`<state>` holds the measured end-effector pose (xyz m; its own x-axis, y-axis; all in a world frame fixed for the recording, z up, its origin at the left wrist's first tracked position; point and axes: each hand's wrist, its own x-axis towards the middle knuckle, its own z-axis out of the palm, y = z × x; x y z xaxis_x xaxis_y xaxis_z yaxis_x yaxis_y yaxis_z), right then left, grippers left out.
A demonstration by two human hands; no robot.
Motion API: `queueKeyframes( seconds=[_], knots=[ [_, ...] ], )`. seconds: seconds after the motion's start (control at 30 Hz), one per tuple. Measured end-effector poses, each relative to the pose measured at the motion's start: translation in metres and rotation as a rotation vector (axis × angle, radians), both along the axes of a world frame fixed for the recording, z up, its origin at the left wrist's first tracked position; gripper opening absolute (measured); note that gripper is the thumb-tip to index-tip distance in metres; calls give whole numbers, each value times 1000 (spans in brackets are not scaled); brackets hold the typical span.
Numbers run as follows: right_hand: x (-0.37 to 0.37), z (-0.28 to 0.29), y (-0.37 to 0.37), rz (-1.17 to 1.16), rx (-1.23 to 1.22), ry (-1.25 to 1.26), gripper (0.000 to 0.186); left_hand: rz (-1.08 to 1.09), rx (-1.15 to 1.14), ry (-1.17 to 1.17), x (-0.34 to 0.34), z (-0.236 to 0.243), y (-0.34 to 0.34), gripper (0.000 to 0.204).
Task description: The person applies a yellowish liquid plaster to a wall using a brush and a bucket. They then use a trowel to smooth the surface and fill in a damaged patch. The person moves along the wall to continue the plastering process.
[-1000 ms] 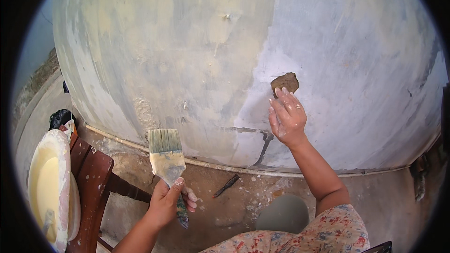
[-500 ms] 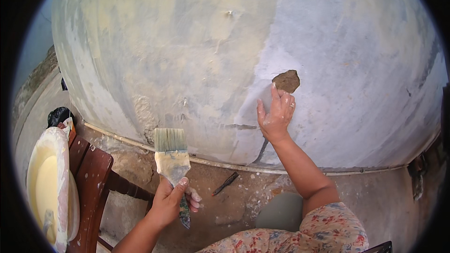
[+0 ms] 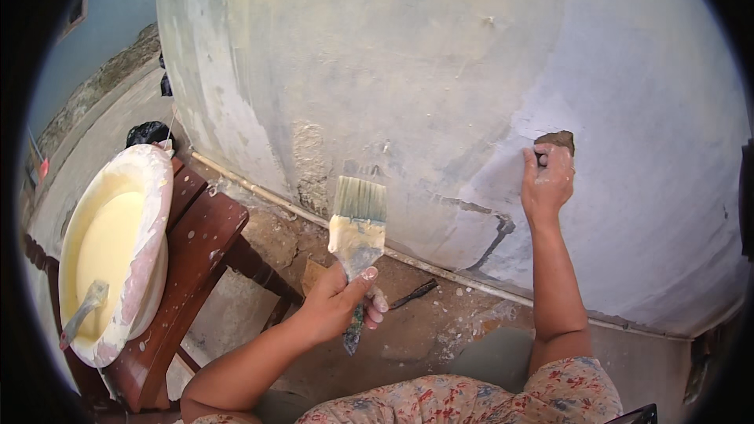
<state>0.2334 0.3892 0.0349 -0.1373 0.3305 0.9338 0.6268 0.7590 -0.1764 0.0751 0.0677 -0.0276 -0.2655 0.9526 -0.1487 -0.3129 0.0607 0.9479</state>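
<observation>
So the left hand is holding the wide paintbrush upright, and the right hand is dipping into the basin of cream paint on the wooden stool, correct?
Not quite. The left hand does hold the paintbrush upright, but the head view shows the right hand up on the wall at a brown patch, away from the basin.

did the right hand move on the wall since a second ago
Yes. The right hand slid up toward the brown patch; its fingers now curl against the patch's lower edge.

bright even daylight | soft shadows | sharp focus | fisheye-bent, black-vignetted edges
</observation>
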Motion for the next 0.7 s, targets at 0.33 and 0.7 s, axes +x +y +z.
queueKeyframes(
  seconds=[0.33, 0.7],
  knots=[
    [11, 24, -19, -152, 10, -148, 15, -33, 1, 56, 8, 9, -10, 30],
    [-129, -4, -115, 899, -333, -932, 34, -29, -90, 54, 4, 10, -65, 30]
  ],
)
